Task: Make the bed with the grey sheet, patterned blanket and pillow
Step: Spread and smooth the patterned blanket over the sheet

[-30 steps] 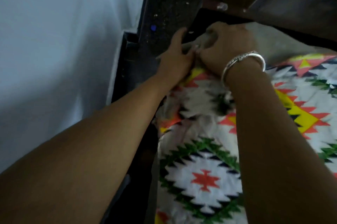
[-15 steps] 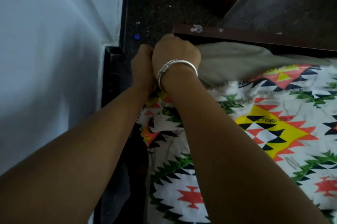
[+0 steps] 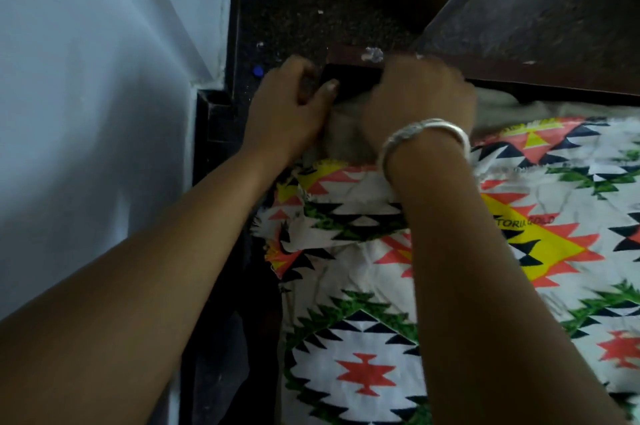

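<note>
The patterned blanket (image 3: pixel 381 286), white with orange, green, black and yellow shapes, covers the bed below my arms. Its corner is folded back near my wrists. The grey sheet (image 3: pixel 343 133) shows bunched at the bed's top left corner and along the head end (image 3: pixel 502 106). My left hand (image 3: pixel 291 113) grips the sheet corner, thumb against the dark bed frame (image 3: pixel 349 78). My right hand (image 3: pixel 422 102), with a silver bangle on its wrist, is curled over the sheet beside it; its fingertips are hidden. No pillow is in view.
A pale wall (image 3: pixel 86 95) runs down the left, close to the bed's side. Dark speckled floor (image 3: pixel 329 2) lies beyond the corner, with a small blue spot (image 3: pixel 257 71). A brown wooden rail (image 3: pixel 519 71) edges the head of the bed.
My hands, pressed together at the corner half a second ago, have spread apart. The left hand now sits left of the frame corner and more grey sheet shows between them.
</note>
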Action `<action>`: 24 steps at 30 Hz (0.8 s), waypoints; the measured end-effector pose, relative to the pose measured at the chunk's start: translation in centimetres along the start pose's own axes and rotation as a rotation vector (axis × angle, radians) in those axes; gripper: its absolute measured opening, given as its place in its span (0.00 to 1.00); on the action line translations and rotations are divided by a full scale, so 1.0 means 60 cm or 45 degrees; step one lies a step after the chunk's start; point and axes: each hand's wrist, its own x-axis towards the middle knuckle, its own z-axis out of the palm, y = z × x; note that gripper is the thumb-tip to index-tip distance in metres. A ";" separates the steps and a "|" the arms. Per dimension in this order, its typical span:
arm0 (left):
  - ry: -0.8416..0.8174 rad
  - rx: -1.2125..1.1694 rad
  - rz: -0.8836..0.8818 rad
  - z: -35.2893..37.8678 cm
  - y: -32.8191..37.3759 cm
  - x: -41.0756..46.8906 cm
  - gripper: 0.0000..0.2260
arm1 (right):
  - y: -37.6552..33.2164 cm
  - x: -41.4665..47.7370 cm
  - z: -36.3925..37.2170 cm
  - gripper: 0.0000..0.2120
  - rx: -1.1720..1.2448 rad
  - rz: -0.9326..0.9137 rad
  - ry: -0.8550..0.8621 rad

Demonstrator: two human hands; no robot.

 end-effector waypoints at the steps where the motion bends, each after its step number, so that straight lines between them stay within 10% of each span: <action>1: -0.052 -0.071 0.020 0.001 0.012 0.000 0.09 | 0.008 -0.002 -0.005 0.16 -0.007 0.021 -0.121; 11: -0.384 -0.120 -0.138 0.020 0.037 -0.011 0.08 | -0.004 0.023 0.028 0.20 0.128 -0.115 -0.612; 16: -0.322 0.051 0.389 0.007 0.096 -0.039 0.14 | 0.070 -0.006 0.000 0.15 0.463 0.092 -0.060; 24: -0.940 1.016 0.523 0.050 0.170 -0.077 0.40 | 0.160 -0.096 0.034 0.19 0.844 0.097 0.028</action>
